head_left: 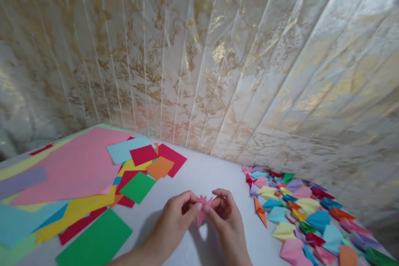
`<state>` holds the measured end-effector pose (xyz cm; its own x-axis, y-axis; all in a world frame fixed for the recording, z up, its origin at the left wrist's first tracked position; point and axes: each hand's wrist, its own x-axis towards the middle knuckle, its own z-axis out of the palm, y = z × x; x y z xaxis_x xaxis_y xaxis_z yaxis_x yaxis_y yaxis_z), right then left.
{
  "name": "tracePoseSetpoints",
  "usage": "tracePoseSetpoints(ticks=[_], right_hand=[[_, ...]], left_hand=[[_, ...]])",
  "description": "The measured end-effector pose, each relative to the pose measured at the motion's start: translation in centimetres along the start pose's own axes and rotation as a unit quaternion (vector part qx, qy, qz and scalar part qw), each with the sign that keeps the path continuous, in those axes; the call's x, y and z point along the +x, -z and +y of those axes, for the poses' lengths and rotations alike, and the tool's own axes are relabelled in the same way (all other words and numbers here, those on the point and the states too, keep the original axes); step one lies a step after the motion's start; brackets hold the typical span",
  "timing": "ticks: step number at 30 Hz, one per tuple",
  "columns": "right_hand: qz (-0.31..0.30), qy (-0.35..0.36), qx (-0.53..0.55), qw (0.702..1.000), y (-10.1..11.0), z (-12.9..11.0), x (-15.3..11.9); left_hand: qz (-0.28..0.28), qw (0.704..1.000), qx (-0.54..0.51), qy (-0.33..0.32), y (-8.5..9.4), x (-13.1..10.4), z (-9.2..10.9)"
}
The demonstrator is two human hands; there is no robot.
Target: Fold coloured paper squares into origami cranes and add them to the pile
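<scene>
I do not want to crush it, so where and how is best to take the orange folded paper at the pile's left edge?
Probably a light pinch across the middle of the orange folded paper, because it is long and narrow. Come from the left, where the right hand is, since other folded pieces lie mostly to the right.

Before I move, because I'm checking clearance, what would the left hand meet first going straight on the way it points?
The pink folded paper, which the left hand is pinching; beyond it, the right hand seems next in line, though one view leaves depth unclear.
</scene>
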<state>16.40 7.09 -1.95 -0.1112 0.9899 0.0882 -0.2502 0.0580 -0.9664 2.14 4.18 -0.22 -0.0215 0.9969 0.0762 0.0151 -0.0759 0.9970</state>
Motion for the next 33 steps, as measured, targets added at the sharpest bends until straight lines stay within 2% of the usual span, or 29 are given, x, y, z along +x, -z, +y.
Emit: tracePoseSetpoints(ticks=[6, 11, 14, 17, 21, 26, 30, 33], right_hand=[[-0.021, -0.017, -0.047, 0.999, -0.1, -1.0, -0.6], [-0.014, -0.024, -0.018, 0.999, -0.8, -1.4, -1.4], [-0.031, -0.025, 0.003, 0.999, -1.1, -1.3, -1.7], [-0.023, -0.013, -0.001, 1.0, -1.0, -1.3, -1.8], [-0.002, -0.007, 0.0, 1.0, -0.7, -1.1, -1.6], [-0.005, -0.04, 0.012, 0.999, -0.4, -1.0, -1.2], [-0.055, -0.054, -0.014, 0.997, -0.4, -1.1, -1.1], [-0.064, -0.036, -0.045, 0.996, -0.4, -1.3, -1.1]], left_hand=[[0.005, 0.999, -0.026, 0.026, 0.1, -0.1, 0.4], [0.025, 0.997, -0.075, -0.001, -0.3, -0.6, 0.4], [0.028, 0.997, -0.07, -0.023, -0.4, -0.9, 0.4], [0.033, 0.997, -0.056, -0.032, -0.5, -1.1, 0.2], [0.04, 0.997, -0.056, -0.019, -0.5, -1.1, 0.0], [0.033, 0.996, -0.082, 0.008, -0.3, -0.8, 0.0], [0.026, 0.999, -0.026, -0.005, -0.2, -0.8, 0.2], [0.019, 0.998, 0.048, -0.026, -0.3, -1.2, 0.6]])
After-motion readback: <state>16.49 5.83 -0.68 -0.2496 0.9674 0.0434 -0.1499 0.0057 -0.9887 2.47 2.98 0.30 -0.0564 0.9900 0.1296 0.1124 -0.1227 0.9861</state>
